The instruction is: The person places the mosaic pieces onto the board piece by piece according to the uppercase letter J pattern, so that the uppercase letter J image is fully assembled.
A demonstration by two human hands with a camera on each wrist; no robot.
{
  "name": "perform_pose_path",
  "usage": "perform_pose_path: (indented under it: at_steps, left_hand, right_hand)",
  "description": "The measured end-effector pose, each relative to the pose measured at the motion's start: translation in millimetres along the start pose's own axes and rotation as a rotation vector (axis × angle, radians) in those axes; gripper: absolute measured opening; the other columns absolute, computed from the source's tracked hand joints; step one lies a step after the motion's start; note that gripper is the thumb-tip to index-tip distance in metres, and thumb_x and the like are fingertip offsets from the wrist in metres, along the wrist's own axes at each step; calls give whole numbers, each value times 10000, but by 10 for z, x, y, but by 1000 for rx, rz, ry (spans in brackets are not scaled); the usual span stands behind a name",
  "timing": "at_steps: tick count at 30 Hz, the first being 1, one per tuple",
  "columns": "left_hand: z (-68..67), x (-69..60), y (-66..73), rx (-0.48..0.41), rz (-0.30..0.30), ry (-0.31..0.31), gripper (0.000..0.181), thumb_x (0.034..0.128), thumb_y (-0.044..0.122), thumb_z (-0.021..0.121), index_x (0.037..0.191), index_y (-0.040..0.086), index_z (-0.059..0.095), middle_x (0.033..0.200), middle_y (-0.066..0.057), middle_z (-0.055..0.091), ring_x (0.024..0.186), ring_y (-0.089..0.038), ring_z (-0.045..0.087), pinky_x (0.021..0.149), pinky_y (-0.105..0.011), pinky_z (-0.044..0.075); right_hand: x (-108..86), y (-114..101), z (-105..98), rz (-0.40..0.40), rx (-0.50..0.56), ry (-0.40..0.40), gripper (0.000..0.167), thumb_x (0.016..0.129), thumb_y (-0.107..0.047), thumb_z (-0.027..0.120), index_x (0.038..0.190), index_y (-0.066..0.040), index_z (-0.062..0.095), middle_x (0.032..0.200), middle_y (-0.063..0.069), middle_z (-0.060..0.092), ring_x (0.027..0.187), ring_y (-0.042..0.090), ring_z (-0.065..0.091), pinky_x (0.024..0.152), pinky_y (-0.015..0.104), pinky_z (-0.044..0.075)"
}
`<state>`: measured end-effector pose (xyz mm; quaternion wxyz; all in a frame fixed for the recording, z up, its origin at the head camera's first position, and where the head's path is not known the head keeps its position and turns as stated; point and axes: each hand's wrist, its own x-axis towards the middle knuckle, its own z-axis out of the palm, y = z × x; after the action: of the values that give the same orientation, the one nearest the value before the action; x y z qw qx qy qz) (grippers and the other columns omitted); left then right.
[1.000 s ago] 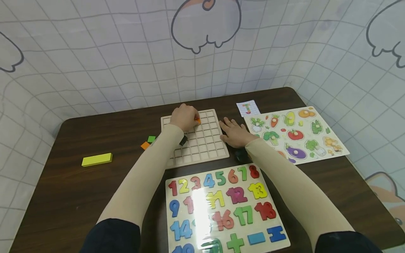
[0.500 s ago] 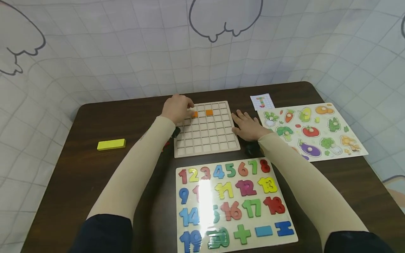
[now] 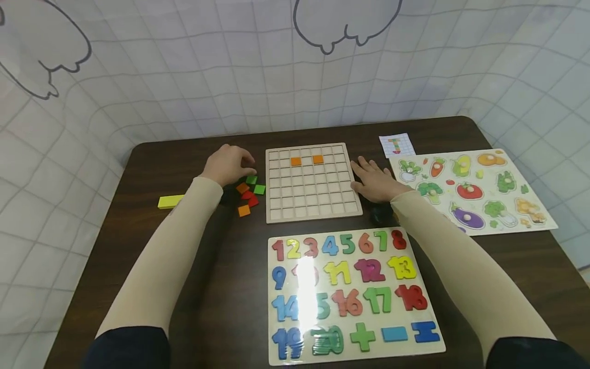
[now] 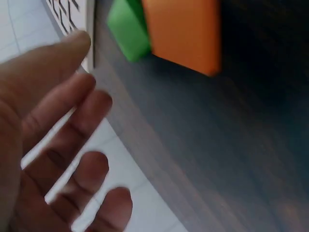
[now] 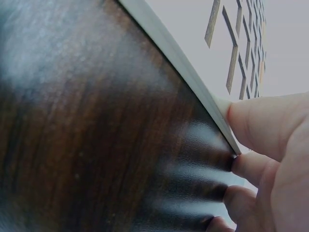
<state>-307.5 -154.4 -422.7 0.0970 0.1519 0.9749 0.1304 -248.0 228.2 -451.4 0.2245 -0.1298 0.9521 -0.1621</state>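
My left hand (image 3: 229, 164) hovers at the left of the wooden grid board (image 3: 313, 210), above a loose pile of small square tiles. Its fingers are loosely bent with nothing between them in the left wrist view. The pile holds an orange tile (image 3: 244, 210), a green tile (image 3: 259, 189), a red tile (image 3: 253, 201) and a few more. An orange tile (image 4: 183, 36) and a green tile (image 4: 128, 31) lie beyond the thumb. Two orange tiles sit apart on the board, a left one (image 3: 296, 161) and a right one (image 3: 318, 159). My right hand (image 3: 375, 180) rests along the board's right edge, thumb (image 5: 263, 123) touching it.
A number puzzle board (image 3: 355, 318) lies in front of the grid board. At the right is a vegetable puzzle board (image 3: 484, 210), with a small pattern card (image 3: 397, 145) behind it. A yellow block (image 3: 169, 201) lies left, partly behind my left forearm.
My left hand has moved left, off the grid board, to the tile pile, leaving the left orange tile on the board. The right hand stays at the board's edge. The head view has shifted.
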Motion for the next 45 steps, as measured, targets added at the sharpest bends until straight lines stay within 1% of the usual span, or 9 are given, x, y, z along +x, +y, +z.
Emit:
perform_pose_path:
  at_steps: [5,10,16,21,26,30,36,41,45]
  left_hand:
    - [33,-27,-81,-61,32,-105,340,947,278,776,1254,133,753,1315,-87,719,1234,-289,627,1082,-504,524]
    - [46,-58,-99,-77,51,-148,321,950,210,769,1257,118,751,1335,-108,707,1259,-309,613,1105,-525,508]
    - [88,-51,-123,-49,50,-135,305,948,197,770,1246,132,762,1343,-109,704,1272,-315,612,1108,-529,508]
    - [124,-18,-134,-28,66,-117,300,944,213,770,1233,130,765,1308,-118,719,1209,-310,639,1067,-519,534]
    - [117,-24,-153,-53,19,-92,306,910,228,784,1196,119,768,1223,-120,729,1072,-297,650,958,-496,572]
    - [114,-9,-163,-77,-14,-58,311,888,240,796,1171,113,771,1153,-100,744,1008,-275,652,918,-474,581]
    - [140,98,-15,-82,22,-13,292,863,237,800,1126,114,769,1062,-81,747,942,-254,642,866,-446,579]
    - [143,185,213,-79,65,-1,311,854,254,819,1128,118,761,1067,-70,757,956,-242,658,894,-446,577]
    - [173,316,410,-74,86,-3,316,859,250,806,1149,129,768,1122,-62,754,1007,-236,667,923,-448,575]
  right_hand:
    - [-9,24,-12,-3,4,-4,686,1130,-333,357,1674,-60,41,1738,236,-72,1599,499,-55,1245,748,-3]
    - [-19,18,-19,-7,4,-4,687,1130,-327,362,1673,-55,41,1736,241,-70,1596,505,-53,1244,750,0]
    - [-25,2,-19,-11,11,-4,692,1128,-325,374,1672,-50,49,1736,245,-65,1597,503,-50,1246,748,3]
    - [-36,12,-22,-14,12,2,690,1128,-325,372,1671,-47,51,1735,247,-62,1597,506,-45,1246,749,7]
    - [-38,0,-21,-17,22,7,685,1128,-320,375,1671,-46,60,1735,247,-58,1596,507,-42,1246,749,7]
    - [-40,-23,-21,-19,26,9,686,1126,-319,380,1671,-49,62,1737,243,-56,1598,503,-37,1243,753,1]
    - [-33,-15,-4,-8,14,24,678,1128,-324,375,1674,-60,70,1740,235,-43,1603,492,-23,1250,744,11]
    - [-30,-10,0,-5,23,32,680,1124,-321,383,1674,-65,75,1744,226,-38,1607,483,-21,1252,743,10]
    - [-31,-1,14,-4,29,34,679,1121,-313,388,1673,-62,82,1746,220,-31,1610,479,-14,1253,744,15]
